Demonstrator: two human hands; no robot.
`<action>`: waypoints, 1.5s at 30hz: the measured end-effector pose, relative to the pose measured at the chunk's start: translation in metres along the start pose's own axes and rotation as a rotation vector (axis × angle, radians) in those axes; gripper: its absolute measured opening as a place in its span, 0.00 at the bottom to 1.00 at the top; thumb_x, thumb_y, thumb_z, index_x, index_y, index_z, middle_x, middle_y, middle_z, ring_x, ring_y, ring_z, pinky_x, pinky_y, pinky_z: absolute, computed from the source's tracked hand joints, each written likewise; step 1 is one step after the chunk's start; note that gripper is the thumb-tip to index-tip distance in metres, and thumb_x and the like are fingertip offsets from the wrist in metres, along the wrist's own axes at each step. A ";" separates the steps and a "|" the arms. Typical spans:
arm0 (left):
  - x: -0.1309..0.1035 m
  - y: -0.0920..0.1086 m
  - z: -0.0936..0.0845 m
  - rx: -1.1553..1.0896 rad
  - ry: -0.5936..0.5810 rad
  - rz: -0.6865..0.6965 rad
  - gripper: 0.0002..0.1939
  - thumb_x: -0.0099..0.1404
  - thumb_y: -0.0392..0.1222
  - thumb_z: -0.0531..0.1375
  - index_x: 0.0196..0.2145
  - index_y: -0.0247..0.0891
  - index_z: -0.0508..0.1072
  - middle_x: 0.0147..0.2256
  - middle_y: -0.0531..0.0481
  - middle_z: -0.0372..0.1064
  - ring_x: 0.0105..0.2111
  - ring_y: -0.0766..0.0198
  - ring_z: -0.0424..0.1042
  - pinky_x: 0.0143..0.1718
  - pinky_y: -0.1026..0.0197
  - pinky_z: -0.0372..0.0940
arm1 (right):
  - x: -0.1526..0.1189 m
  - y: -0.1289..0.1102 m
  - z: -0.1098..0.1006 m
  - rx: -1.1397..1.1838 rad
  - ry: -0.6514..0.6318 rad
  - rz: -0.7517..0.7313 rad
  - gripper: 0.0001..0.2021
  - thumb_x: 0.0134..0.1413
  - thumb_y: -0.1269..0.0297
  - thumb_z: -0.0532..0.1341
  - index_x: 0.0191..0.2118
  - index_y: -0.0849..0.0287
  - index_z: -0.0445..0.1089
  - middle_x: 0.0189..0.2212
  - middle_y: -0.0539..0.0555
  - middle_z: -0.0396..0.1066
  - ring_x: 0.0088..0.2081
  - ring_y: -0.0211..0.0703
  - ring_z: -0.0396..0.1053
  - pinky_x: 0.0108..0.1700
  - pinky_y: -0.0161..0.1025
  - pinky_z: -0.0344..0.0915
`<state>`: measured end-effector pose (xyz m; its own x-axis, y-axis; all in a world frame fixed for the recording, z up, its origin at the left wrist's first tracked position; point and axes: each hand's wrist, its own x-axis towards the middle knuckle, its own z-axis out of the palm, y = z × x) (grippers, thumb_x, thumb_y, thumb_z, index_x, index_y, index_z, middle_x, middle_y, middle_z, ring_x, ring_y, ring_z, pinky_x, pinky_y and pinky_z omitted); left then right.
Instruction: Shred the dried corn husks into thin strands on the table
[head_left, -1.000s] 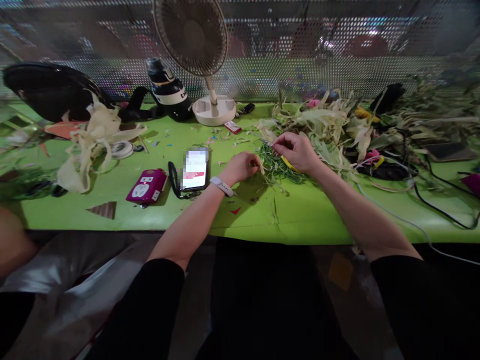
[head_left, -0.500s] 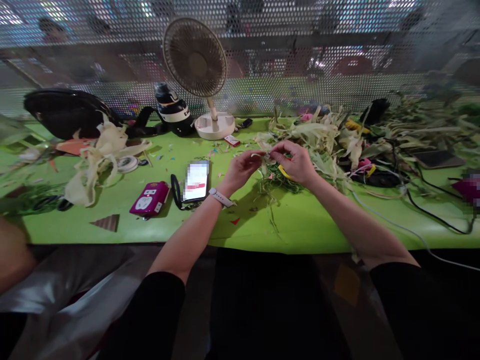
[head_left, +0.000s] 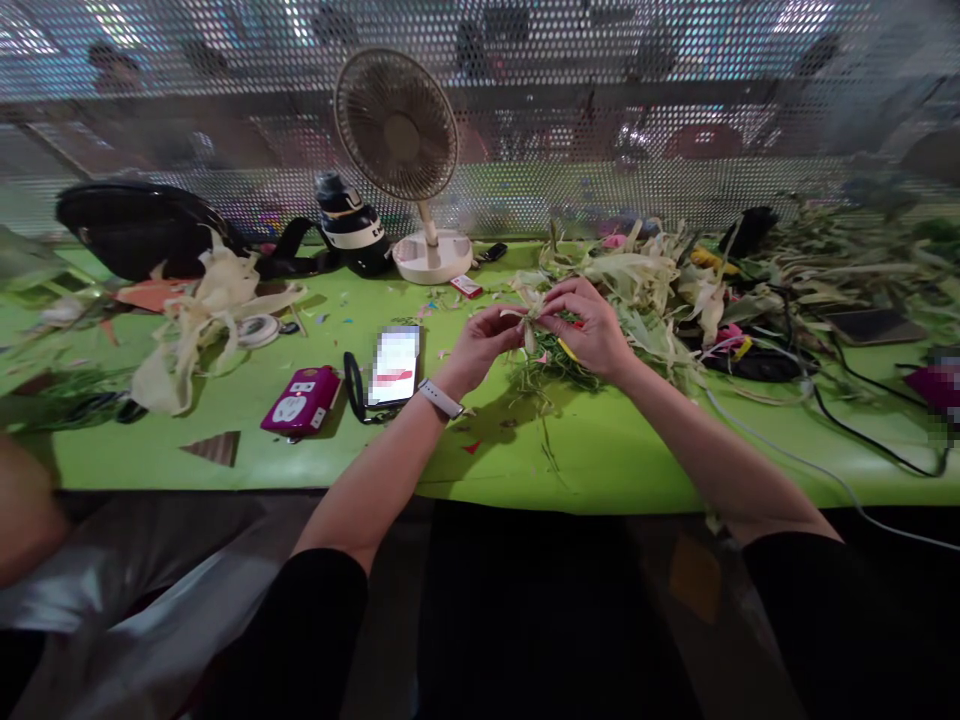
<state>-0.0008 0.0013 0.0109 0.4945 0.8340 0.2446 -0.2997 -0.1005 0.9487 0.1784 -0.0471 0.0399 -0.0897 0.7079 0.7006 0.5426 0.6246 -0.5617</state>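
Note:
Between my two hands is a small pale bundle of corn husk, with strips sticking out at the top and left. My left hand pinches it from the left, thumb and fingertips together. From the right, my right hand grips the bundle with its thumb and fingers closed. Under the hands lies a loose heap of thin green strands. Something yellow, partly hidden, shows below my right hand. The fingertips cover part of the bundle.
A heap of corn husks spreads to the right. On the green table lie a lit phone, a purple power adapter and more husks. A fan, black bottle and black bag stand behind. Cables cross the right side.
The husk bundle now shows more clearly between my fingers, its pale strips fanned upward. Both hands keep their grip, and the view has shifted slightly.

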 end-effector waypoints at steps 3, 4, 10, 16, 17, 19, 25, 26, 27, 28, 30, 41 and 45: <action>0.000 -0.001 0.000 0.010 0.016 -0.018 0.13 0.53 0.42 0.69 0.37 0.39 0.75 0.33 0.52 0.73 0.31 0.71 0.70 0.34 0.64 0.66 | 0.000 -0.001 0.000 -0.012 -0.006 0.012 0.08 0.57 0.57 0.63 0.31 0.54 0.74 0.37 0.56 0.72 0.44 0.47 0.69 0.50 0.50 0.66; -0.001 -0.001 0.001 0.010 0.022 -0.023 0.12 0.54 0.41 0.68 0.37 0.39 0.75 0.33 0.52 0.73 0.30 0.71 0.70 0.34 0.64 0.65 | 0.000 -0.001 0.000 -0.015 -0.006 0.012 0.08 0.57 0.58 0.63 0.31 0.54 0.73 0.37 0.55 0.72 0.43 0.48 0.69 0.50 0.50 0.66; -0.002 0.002 0.006 -0.057 0.008 -0.055 0.09 0.53 0.31 0.63 0.34 0.39 0.74 0.31 0.55 0.69 0.27 0.73 0.64 0.29 0.67 0.60 | -0.001 -0.001 0.002 0.015 -0.009 0.002 0.07 0.57 0.60 0.62 0.30 0.55 0.72 0.33 0.53 0.74 0.38 0.45 0.71 0.45 0.45 0.67; -0.001 0.002 0.007 -0.059 0.019 -0.129 0.06 0.53 0.33 0.60 0.31 0.38 0.73 0.29 0.54 0.68 0.27 0.72 0.63 0.27 0.67 0.58 | -0.001 0.002 0.002 -0.003 -0.007 0.046 0.07 0.56 0.60 0.62 0.30 0.56 0.71 0.30 0.53 0.74 0.36 0.44 0.70 0.42 0.44 0.67; -0.001 0.002 0.007 -0.050 0.012 -0.119 0.06 0.54 0.33 0.61 0.32 0.38 0.73 0.30 0.54 0.68 0.27 0.71 0.63 0.28 0.67 0.58 | -0.001 0.002 0.001 0.000 -0.004 0.040 0.07 0.56 0.60 0.62 0.30 0.55 0.71 0.30 0.53 0.74 0.36 0.44 0.70 0.42 0.44 0.67; -0.001 0.002 0.007 -0.044 -0.004 -0.095 0.07 0.55 0.34 0.61 0.34 0.39 0.73 0.32 0.53 0.70 0.29 0.71 0.65 0.29 0.66 0.60 | 0.000 0.003 0.000 0.011 0.006 0.023 0.07 0.56 0.60 0.62 0.30 0.55 0.71 0.31 0.54 0.74 0.37 0.44 0.70 0.44 0.45 0.67; -0.002 0.000 0.007 -0.030 -0.017 0.002 0.11 0.56 0.36 0.65 0.38 0.40 0.72 0.38 0.50 0.73 0.39 0.67 0.71 0.40 0.64 0.65 | 0.000 0.004 0.001 0.051 0.011 0.028 0.07 0.56 0.58 0.63 0.31 0.55 0.72 0.39 0.56 0.74 0.43 0.46 0.71 0.50 0.48 0.67; -0.002 0.000 0.007 -0.013 -0.017 0.009 0.11 0.56 0.36 0.65 0.38 0.40 0.71 0.37 0.50 0.73 0.39 0.67 0.71 0.42 0.64 0.66 | 0.000 0.004 0.001 0.052 0.005 0.033 0.08 0.56 0.58 0.63 0.31 0.55 0.72 0.39 0.56 0.75 0.43 0.46 0.71 0.50 0.48 0.67; -0.002 -0.001 0.007 0.004 -0.019 0.015 0.11 0.57 0.37 0.65 0.38 0.40 0.71 0.37 0.50 0.73 0.40 0.67 0.71 0.43 0.63 0.66 | 0.000 0.004 0.001 0.052 0.000 0.035 0.08 0.56 0.58 0.63 0.31 0.55 0.72 0.39 0.56 0.75 0.43 0.46 0.72 0.50 0.48 0.67; -0.002 -0.001 0.006 0.020 -0.023 0.020 0.11 0.57 0.38 0.65 0.38 0.39 0.70 0.37 0.50 0.72 0.40 0.67 0.72 0.44 0.62 0.66 | 0.000 0.004 0.001 0.050 -0.006 0.036 0.08 0.56 0.58 0.63 0.30 0.55 0.72 0.38 0.56 0.75 0.43 0.46 0.72 0.50 0.48 0.67; -0.001 -0.002 0.006 0.044 -0.033 0.027 0.10 0.58 0.38 0.65 0.38 0.39 0.69 0.36 0.51 0.72 0.39 0.67 0.72 0.44 0.61 0.66 | 0.000 0.004 0.001 0.041 -0.014 0.036 0.08 0.56 0.57 0.63 0.30 0.55 0.72 0.37 0.56 0.75 0.42 0.46 0.72 0.49 0.48 0.67; -0.001 -0.004 0.004 0.029 -0.060 0.087 0.11 0.57 0.40 0.66 0.36 0.40 0.69 0.32 0.52 0.71 0.35 0.67 0.71 0.39 0.63 0.66 | -0.001 0.007 0.003 0.063 0.011 0.066 0.06 0.54 0.61 0.63 0.30 0.57 0.72 0.31 0.54 0.74 0.36 0.44 0.71 0.43 0.46 0.68; -0.002 -0.003 0.005 0.044 -0.038 0.081 0.09 0.58 0.37 0.65 0.35 0.40 0.69 0.34 0.52 0.71 0.36 0.67 0.71 0.40 0.63 0.66 | -0.002 0.007 0.004 0.093 0.022 0.067 0.06 0.54 0.62 0.63 0.30 0.57 0.72 0.32 0.54 0.74 0.37 0.44 0.72 0.44 0.46 0.68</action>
<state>0.0036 -0.0026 0.0082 0.5012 0.8009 0.3278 -0.3043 -0.1915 0.9331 0.1788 -0.0428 0.0331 -0.0368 0.7421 0.6693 0.4666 0.6050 -0.6452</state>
